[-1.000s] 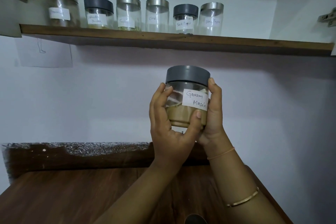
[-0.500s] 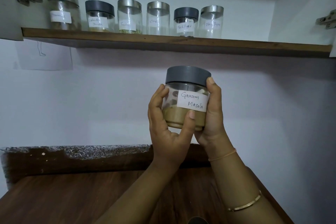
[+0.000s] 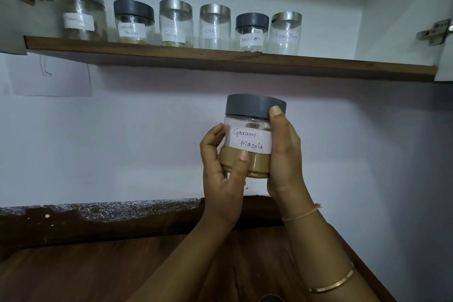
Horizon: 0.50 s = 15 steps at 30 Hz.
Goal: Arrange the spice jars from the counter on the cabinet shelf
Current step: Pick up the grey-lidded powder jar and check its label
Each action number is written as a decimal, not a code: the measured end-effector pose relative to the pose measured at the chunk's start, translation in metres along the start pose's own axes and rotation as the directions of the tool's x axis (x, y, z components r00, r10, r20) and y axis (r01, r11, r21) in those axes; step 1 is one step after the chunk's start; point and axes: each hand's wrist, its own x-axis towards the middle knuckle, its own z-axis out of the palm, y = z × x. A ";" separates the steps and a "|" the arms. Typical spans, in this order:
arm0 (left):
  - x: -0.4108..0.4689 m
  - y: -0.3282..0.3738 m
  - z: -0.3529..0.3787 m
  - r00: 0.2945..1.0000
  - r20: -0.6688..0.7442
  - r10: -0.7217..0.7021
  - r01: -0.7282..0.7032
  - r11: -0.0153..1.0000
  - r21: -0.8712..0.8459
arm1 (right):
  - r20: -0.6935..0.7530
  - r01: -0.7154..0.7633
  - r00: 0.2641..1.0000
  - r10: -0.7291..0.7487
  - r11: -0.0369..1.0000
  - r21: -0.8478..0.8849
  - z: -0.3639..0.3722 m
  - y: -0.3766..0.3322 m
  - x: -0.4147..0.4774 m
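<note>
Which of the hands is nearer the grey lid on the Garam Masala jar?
Right. The right hand grips the jar on its right side, thumb tip touching the grey lid. The left hand holds the jar's lower left, below the lid.

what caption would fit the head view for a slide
Garam Masala jar held by left hand and right hand below a wooden shelf carrying six labelled jars
</note>
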 end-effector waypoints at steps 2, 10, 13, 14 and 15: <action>0.001 -0.001 -0.005 0.997 0.039 -0.069 0.070 0.997 -0.032 | -0.026 0.039 0.999 -0.040 0.998 -0.055 0.002 0.003 0.000; 0.005 -0.011 -0.023 0.951 0.156 -0.269 0.284 0.955 -0.083 | -0.043 0.060 0.997 -0.066 0.990 -0.131 0.010 0.009 -0.001; 0.003 -0.012 -0.023 0.953 0.115 -0.280 0.292 0.951 -0.103 | -0.014 0.012 1.000 -0.014 0.990 -0.143 0.011 0.010 -0.006; 0.001 -0.012 -0.023 0.954 0.103 -0.281 0.291 0.951 -0.101 | -0.012 -0.001 1.000 -0.001 0.986 -0.166 0.011 0.009 -0.007; 0.000 -0.012 -0.022 0.956 0.091 -0.280 0.289 0.952 -0.098 | -0.018 -0.012 1.000 0.009 0.981 -0.193 0.012 0.009 -0.008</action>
